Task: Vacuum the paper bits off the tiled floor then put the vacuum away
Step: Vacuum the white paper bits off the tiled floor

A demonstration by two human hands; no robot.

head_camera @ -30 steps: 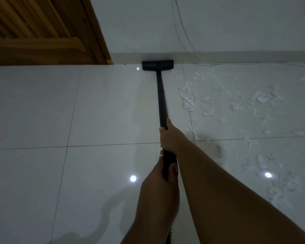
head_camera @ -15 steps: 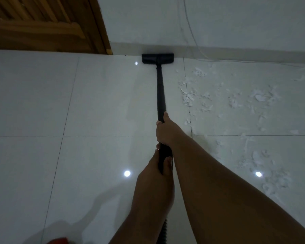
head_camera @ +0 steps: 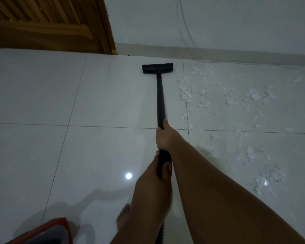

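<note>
A black vacuum wand (head_camera: 160,95) runs away from me across the white tiled floor (head_camera: 99,95), ending in a flat black nozzle (head_camera: 157,68) that lies a little short of the far wall. My right hand (head_camera: 165,136) grips the wand higher up. My left hand (head_camera: 154,175) grips it just below, nearer to me. White paper bits (head_camera: 234,110) lie scattered over the tiles to the right of the wand, several close to the nozzle.
A wooden door (head_camera: 42,23) stands at the back left. A thin white cable (head_camera: 188,32) hangs down the wall and trails along the skirting. The red and grey vacuum body (head_camera: 49,231) sits at the bottom left, with my bare foot (head_camera: 123,217) beside it.
The nozzle has drawn back from the wall towards me. My view has tilted down, bringing the vacuum body and my foot into sight.
</note>
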